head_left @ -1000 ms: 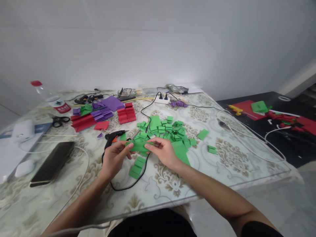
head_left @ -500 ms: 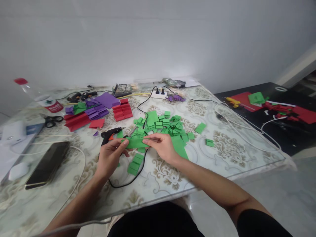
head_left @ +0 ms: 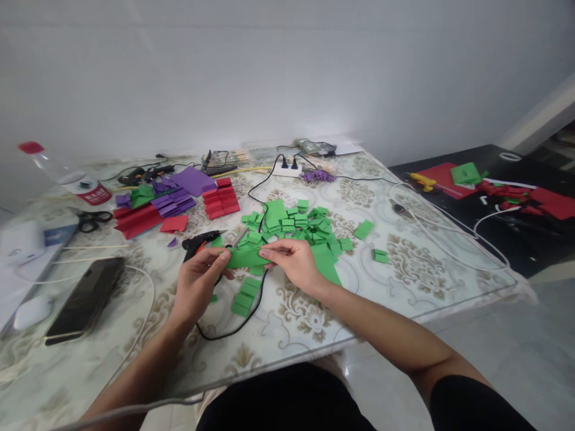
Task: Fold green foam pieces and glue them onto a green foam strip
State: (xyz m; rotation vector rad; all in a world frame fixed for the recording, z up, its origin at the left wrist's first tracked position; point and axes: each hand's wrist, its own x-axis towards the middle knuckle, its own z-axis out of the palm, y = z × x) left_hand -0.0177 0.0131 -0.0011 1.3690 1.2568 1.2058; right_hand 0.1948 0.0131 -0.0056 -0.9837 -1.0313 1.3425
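A strip of green paper (head_left: 245,257) is stretched between my two hands above the table. My left hand (head_left: 197,281) pinches its left end between thumb and fingers. At the right end, my right hand (head_left: 296,263) grips it the same way. Just behind my left hand lies a black glue gun (head_left: 200,241) with an orange trigger, partly hidden by that hand. Beyond the strip spreads a pile of small folded green paper pieces (head_left: 309,224). A creased green strip (head_left: 246,296) rests on the tablecloth below the held paper.
Left stand a red-capped bottle (head_left: 85,185), scissors (head_left: 92,220) and a phone (head_left: 85,299). Red folded paper (head_left: 221,199) and purple paper (head_left: 193,181) lie behind. A power strip (head_left: 287,170) feeds black cords across the table. At right, a black table (head_left: 494,239) holds a yellow glue gun (head_left: 423,182).
Both hands keep their hold on the green strip, which has tilted slightly so more of its face shows. The whole view has shifted a little.
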